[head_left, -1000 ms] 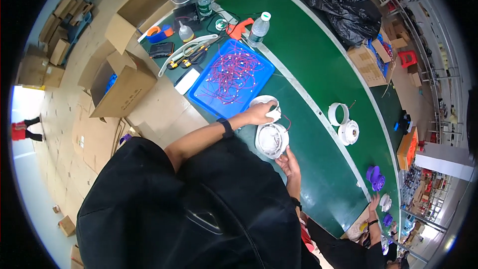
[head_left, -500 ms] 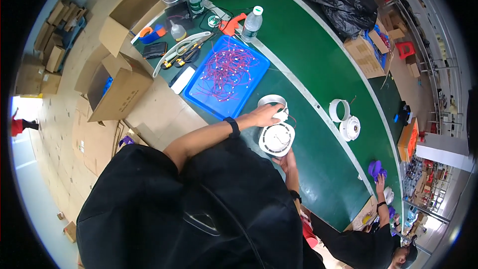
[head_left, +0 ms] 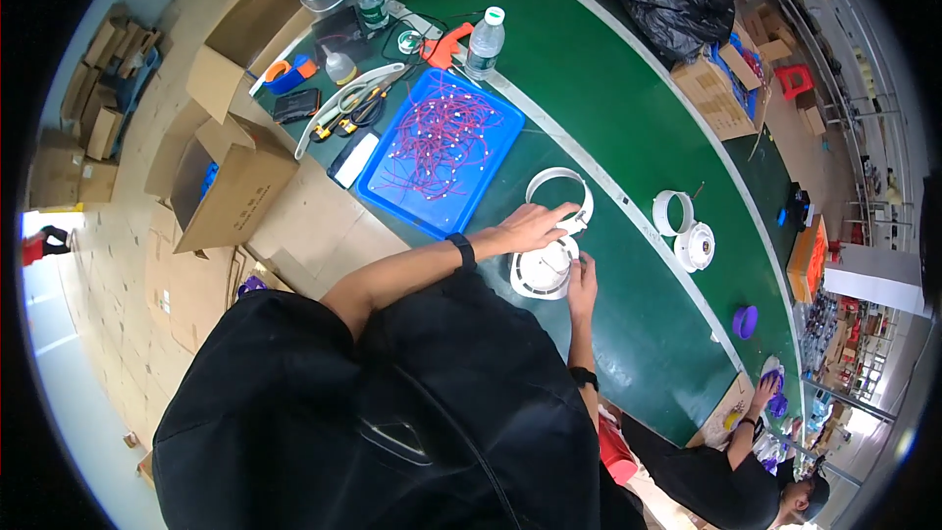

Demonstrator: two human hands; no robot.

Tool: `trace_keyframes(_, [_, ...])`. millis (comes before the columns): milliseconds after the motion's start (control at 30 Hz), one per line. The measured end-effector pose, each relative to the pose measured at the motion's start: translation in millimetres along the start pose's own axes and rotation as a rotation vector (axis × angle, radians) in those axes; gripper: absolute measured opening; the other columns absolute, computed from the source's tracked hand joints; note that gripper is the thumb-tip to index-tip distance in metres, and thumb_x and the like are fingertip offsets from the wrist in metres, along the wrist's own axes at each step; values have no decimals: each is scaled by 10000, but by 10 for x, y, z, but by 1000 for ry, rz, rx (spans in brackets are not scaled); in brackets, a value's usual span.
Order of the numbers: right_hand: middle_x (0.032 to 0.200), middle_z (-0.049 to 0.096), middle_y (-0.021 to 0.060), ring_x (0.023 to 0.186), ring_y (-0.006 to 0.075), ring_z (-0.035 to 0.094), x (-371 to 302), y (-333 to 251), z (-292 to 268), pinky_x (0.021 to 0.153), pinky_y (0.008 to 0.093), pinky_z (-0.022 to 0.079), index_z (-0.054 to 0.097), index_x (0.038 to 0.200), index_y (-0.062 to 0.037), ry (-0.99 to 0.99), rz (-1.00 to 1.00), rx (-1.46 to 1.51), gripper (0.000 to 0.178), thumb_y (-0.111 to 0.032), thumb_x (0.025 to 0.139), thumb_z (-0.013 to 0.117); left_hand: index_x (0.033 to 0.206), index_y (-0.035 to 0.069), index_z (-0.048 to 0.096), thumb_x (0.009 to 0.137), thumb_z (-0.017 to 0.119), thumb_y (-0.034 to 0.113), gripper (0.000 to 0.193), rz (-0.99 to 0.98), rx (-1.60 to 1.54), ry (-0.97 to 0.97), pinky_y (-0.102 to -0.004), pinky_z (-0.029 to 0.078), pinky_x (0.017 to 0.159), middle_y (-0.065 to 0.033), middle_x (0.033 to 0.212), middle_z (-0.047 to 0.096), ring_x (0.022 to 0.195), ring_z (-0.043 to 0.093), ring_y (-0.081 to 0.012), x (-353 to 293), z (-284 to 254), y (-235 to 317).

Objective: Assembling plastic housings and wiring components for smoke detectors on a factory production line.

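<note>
Remaining on the white round housing (head_left: 543,270), both hands (head_left: 535,229), view shifted slightly.

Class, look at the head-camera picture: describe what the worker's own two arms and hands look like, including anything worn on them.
Both forearms are bare below a black top. The left hand and right hand wear no gloves. Each wrist carries a black band: left wristband, right wristband.

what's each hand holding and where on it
Left hand lies on the white ring, at its near rim. Right hand grips the round white housing by its right edge.
</note>
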State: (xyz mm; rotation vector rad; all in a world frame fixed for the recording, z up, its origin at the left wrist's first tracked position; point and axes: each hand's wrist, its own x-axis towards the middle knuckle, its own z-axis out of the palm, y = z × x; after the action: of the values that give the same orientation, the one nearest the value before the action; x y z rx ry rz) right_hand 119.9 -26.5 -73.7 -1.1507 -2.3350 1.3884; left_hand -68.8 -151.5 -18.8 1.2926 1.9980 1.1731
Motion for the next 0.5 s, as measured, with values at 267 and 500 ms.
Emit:
trace_keyframes(267, [1076,591,268,999,445,566,35,-15,122,850,463,456,514,1210,-34,-30,-161,-199,369,-261,919,518,1300,104,376,872,594,224,495,-22,-149,101,-494,471,603,-213,759,627,695,609,-418,2,-49,-105])
trace_keyframes(500, [1128,575,251,1004,420,574,115,-146,119,858,447,460,496,1236,-25,-105,-151,-232,373,-174,894,509,1293,83,392,846,633,219,527,-85,-235,286,-443,501,747,-271,980,640,883,615,-446,42,-371,152])
